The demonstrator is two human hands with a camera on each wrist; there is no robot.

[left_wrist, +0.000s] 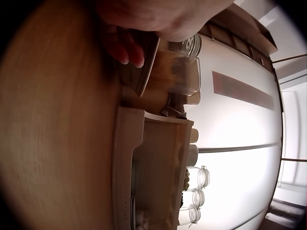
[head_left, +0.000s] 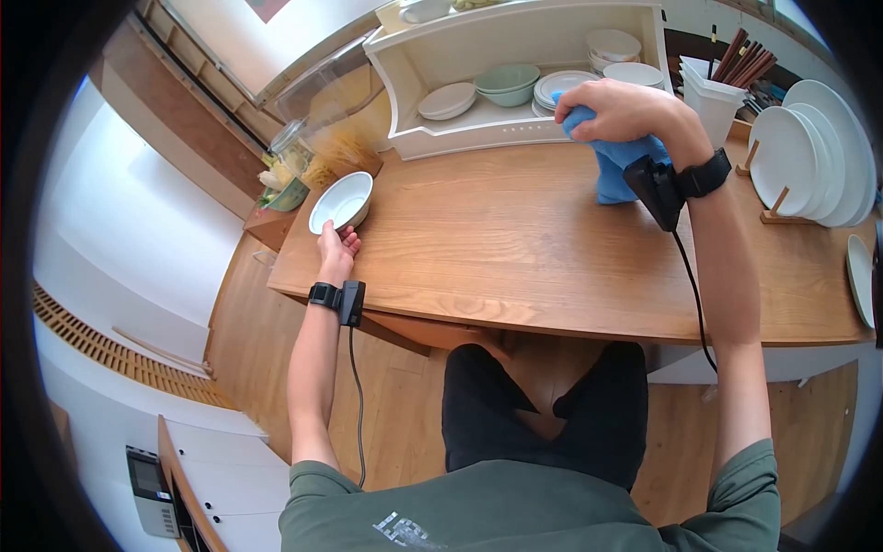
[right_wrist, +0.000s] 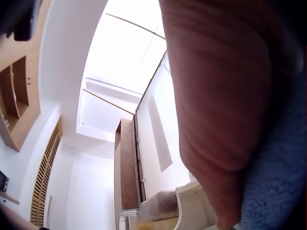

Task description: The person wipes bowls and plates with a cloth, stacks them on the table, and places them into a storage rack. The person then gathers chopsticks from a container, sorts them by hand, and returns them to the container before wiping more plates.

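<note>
At the table's left end, a white bowl [head_left: 342, 201] is held by its near rim in the left hand [head_left: 338, 248], thumb on top and fingers beneath. The left wrist view shows the left hand [left_wrist: 158, 21] with its fingers under the bowl [left_wrist: 139, 67]. A blue cloth [head_left: 621, 166] hangs from the right hand [head_left: 635, 110], which grips it in front of the white shelf at the right. In the right wrist view the right hand [right_wrist: 220, 86] fills much of the picture, with the blue cloth [right_wrist: 278, 177] beside it.
The white shelf [head_left: 478, 143] along the table's back holds bowls and plates. White plates [head_left: 786, 161] stand in a wooden rack at the right, near a white holder [head_left: 710, 103] with chopsticks. Jars and pasta [head_left: 345, 152] stand at the back left.
</note>
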